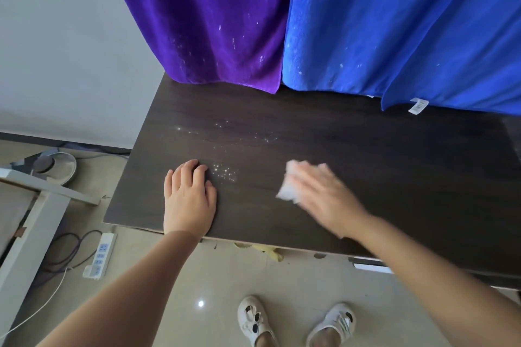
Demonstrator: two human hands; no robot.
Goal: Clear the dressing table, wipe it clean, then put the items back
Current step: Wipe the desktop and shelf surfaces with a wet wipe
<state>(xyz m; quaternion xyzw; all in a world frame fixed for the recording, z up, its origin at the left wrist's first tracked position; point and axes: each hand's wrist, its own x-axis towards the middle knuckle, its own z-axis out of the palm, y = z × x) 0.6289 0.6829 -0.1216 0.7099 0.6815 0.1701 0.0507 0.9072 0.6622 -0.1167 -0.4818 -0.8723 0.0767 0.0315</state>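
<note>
The dark wood dressing table [394,155] fills the middle of the view, with small glittering droplets [225,172] scattered on its left half. My left hand [189,197] rests flat on the table near the front left edge, fingers slightly bent. My right hand [321,197] is blurred with motion and presses a white crumpled tissue [287,191] against the tabletop at the centre. The tissue sticks out under the fingers on the left side.
A purple towel [211,22] and a blue towel [394,22] hang over the table's back edge. On the floor at left lie a white power strip [100,255], cables and a round base [56,166]. A white frame [33,220] stands left. My feet [296,321] are below.
</note>
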